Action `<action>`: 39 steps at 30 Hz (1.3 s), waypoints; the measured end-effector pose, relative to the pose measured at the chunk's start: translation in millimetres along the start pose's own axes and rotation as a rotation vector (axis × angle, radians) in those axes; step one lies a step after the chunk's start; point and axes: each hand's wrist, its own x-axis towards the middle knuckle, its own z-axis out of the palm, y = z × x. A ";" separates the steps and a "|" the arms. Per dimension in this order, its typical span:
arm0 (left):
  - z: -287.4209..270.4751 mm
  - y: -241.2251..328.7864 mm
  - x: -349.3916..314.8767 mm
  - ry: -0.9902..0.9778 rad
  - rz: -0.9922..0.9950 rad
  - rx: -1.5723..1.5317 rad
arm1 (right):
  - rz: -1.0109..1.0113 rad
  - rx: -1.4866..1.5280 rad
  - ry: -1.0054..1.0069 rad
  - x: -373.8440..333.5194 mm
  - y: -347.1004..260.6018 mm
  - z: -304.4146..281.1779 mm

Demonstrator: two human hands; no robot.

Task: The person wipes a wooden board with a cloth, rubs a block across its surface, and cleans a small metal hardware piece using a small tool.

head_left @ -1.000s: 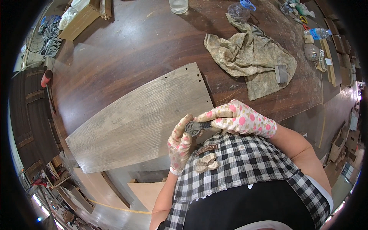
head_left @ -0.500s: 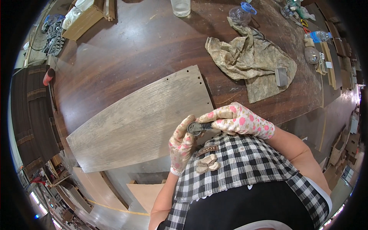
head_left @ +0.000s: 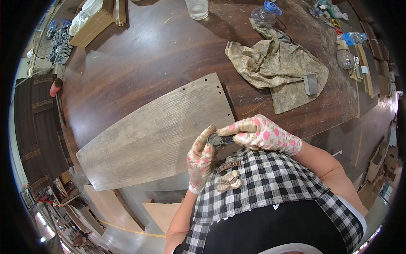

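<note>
Both my hands wear white gloves with a pink flower pattern and meet just above the near edge of a board, in front of my checked apron. My left hand (head_left: 199,161) pinches a small round dark piece with a grey rim (head_left: 213,139) between thumb and fingers. A short black part (head_left: 227,139) adjoins it, and my right hand (head_left: 264,133) is closed on that; I cannot tell whether the two are one thing. Beneath lies the grey wood-grain board (head_left: 156,131), curved along its far edge, with several small holes at its right end.
On the brown table (head_left: 139,55) lie a crumpled stained cloth (head_left: 275,63) with a grey block (head_left: 311,84) on it, a clear cup (head_left: 197,9), a blue-capped bottle (head_left: 264,17) and a cardboard box (head_left: 92,25). A red-handled tool (head_left: 55,86) rests at the left edge.
My view has shifted slightly, so the table and board appear a little to the right at the left side. Both hands keep nearly the same hold on the small dark piece.
</note>
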 end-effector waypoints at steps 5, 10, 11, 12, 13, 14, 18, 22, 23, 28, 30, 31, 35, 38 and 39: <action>6.5 -0.4 5.1 0.054 -0.028 -0.047 | 0.034 0.134 -0.010 2.5 11.5 -6.0; 8.4 2.9 10.0 -0.022 -0.022 -0.027 | -0.017 0.222 0.004 2.8 17.0 -13.8; 10.4 4.1 13.1 -0.017 -0.024 -0.008 | -0.047 0.237 0.036 2.8 17.7 -17.3; 10.6 2.2 15.1 -0.024 -0.018 -0.011 | -0.078 0.253 0.068 2.9 18.4 -21.2; 8.0 0.4 15.4 -0.005 -0.002 -0.020 | -0.083 0.249 0.074 3.9 18.9 -24.3; 5.7 -1.1 17.1 0.012 0.013 -0.030 | -0.070 0.266 0.110 5.4 20.0 -27.8; 2.5 -6.1 32.4 0.110 0.124 -0.038 | 0.002 0.138 0.199 17.5 24.1 -46.8; -3.1 -13.1 40.2 0.126 0.101 -0.138 | -0.040 0.034 0.244 29.0 34.4 -60.7; -2.3 -13.0 41.0 0.125 0.096 -0.140 | -0.048 0.028 0.263 32.1 34.9 -63.6; 1.1 -9.8 39.5 0.157 0.091 -0.076 | -0.098 0.004 0.295 48.0 36.8 -74.0; 1.0 -8.2 37.9 0.172 0.094 -0.075 | -0.115 0.071 0.274 55.3 41.3 -75.8; 1.7 -9.1 39.0 0.170 0.089 -0.076 | -0.137 0.135 0.259 57.8 43.7 -78.0; 3.8 -9.3 38.4 0.187 0.068 -0.098 | -0.169 -0.115 0.310 62.7 42.2 -79.9; 2.1 -10.0 35.9 0.194 0.068 -0.080 | -0.446 -0.444 0.371 69.5 49.3 -82.2; 1.7 -10.6 35.8 0.193 0.061 -0.074 | -0.446 -0.443 0.371 72.5 54.2 -84.2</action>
